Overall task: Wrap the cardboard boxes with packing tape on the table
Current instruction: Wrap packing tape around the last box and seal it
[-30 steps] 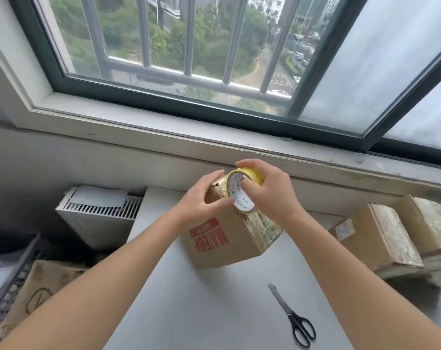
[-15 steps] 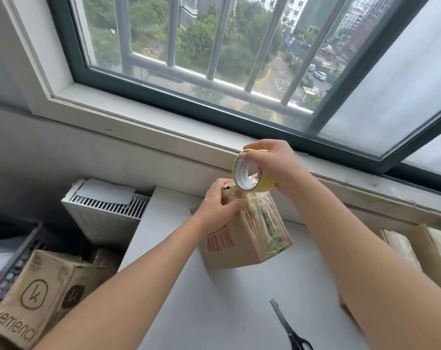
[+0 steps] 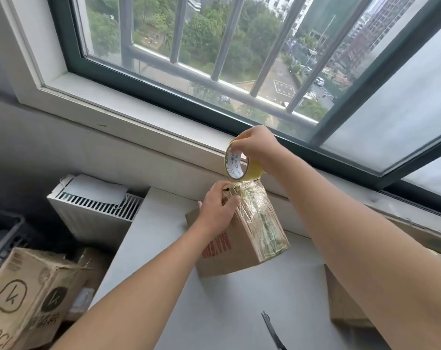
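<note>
At twelve o'clock on the table (image 3: 161, 248), my left hand (image 3: 218, 209) pinches the cardboard box (image 3: 242, 251) at its top corner; I judge it light and stiff. My right hand (image 3: 258, 145) grips the tape roll (image 3: 255, 171).

On my feed, a white window sill (image 3: 138, 122) runs along the far side under a dark-framed window (image 3: 353, 102), with grey bars (image 3: 228, 36) in front of trees, a road and parked cars. At left a white radiator (image 3: 93, 213) carries a sheet of paper (image 3: 95, 189), and a dark crate (image 3: 2, 233) sits beside it. Black scissors (image 3: 272, 330) lie on the near part of the table (image 3: 227, 304), only their blades in view.
</note>
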Available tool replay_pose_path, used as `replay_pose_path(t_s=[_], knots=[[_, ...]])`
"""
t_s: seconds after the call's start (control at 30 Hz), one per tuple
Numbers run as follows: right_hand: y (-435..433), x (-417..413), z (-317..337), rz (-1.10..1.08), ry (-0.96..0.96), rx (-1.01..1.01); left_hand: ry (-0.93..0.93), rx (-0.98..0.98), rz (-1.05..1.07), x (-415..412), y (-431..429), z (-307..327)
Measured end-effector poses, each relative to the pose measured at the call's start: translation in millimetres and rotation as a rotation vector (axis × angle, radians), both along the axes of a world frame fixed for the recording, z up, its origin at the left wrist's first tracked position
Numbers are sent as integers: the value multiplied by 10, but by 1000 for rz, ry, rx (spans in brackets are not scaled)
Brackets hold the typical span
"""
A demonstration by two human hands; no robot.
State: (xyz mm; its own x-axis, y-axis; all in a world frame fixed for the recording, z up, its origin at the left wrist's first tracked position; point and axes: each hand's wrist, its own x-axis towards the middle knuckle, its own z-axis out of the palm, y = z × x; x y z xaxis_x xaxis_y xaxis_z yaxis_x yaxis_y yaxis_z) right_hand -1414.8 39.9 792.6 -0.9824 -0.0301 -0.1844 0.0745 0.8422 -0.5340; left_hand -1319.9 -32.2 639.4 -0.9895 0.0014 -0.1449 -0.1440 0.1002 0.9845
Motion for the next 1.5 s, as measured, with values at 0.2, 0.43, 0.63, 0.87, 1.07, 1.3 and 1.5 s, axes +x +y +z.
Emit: replay_pose_path(t_s=[0.2,0.43,0.63,0.87,1.07,1.3,1.5], knots=[[-166,-128,-201,26,-8,74,-80,66,13,32,-28,-183],[-218,-148,-193,79,-42,103,-86,146,85,-32,65,-278],[-75,-1,-134,70,-49,56,-79,194,190,12,145,-269],[76,152,-98,-59,12,-211,60,219,268,71,56,-141],[-60,165,-141,-90,-1,-364,160,195,295,70,-173,-181],[-235,117,-198,-53,1,-303,168,220,353,-23,-219,-216],[-300,123,-252,-16,-41,-183,102,240,419,-85,-231,-253]])
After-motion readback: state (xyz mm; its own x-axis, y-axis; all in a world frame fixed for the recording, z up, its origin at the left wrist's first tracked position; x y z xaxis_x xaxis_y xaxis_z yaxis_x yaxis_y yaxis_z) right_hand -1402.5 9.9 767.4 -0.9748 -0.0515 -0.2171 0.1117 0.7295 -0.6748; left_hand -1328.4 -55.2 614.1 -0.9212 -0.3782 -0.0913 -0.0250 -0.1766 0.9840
